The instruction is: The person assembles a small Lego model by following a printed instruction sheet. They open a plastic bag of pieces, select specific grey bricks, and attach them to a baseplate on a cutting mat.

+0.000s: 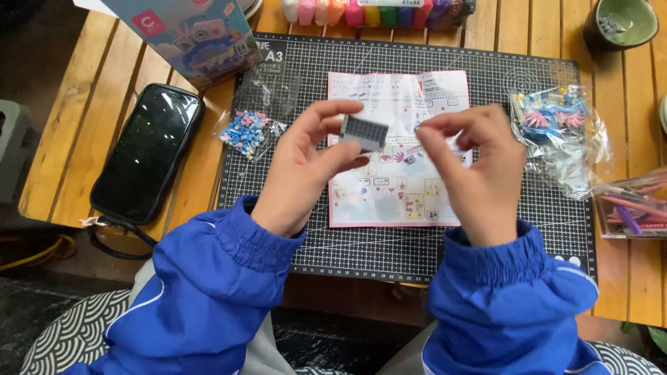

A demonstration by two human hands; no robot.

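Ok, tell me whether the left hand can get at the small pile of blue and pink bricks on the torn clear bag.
Probably yes. The pile of blue and pink bricks lies uncovered just left of the left hand, with nothing between them. But that hand already pinches a grey studded plate, so its fingers aren't free.

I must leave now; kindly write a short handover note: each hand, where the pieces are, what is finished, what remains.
Left hand: holds a small grey studded plate between thumb and fingers, above the instruction sheet.
Right hand: fingertips pinched together close to the plate; any piece inside is too small to see.
Pieces: opened bag of blue and pink bits left of the sheet, on the cutting mat; bag of mixed coloured parts at right.
Done: the plate shows nothing attached yet.
Left: both bags are full of loose parts.
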